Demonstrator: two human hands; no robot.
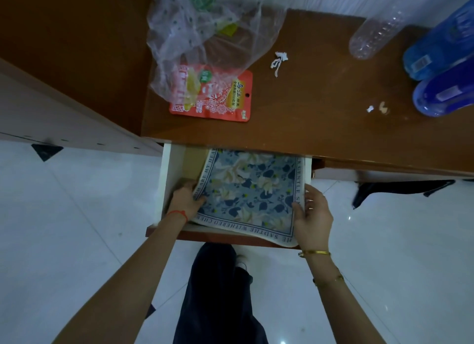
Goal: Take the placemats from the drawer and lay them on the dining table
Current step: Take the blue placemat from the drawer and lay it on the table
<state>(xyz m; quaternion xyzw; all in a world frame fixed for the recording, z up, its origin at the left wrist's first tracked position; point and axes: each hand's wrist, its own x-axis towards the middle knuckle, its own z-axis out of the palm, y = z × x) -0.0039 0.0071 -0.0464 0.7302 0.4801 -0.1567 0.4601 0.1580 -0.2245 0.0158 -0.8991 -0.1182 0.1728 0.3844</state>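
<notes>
Placemat [246, 189] border, printed capitals, partly readable: "ARE MY HEA", "GENTLE", "THE WITHERED"; red packet [218, 97]: Chinese characters "乌江".

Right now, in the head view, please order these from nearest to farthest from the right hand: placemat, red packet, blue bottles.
From the right hand:
1. Placemat, in the drawer, held.
2. Red packet, up-left on the desk.
3. Blue bottles, far right on the desk.

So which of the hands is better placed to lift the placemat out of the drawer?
Left, marginally. The left hand already pinches the placemat edge, thumb on top, inside the drawer. The right hand holds the opposite edge with looser fingers. Both will probably lift together.
</notes>
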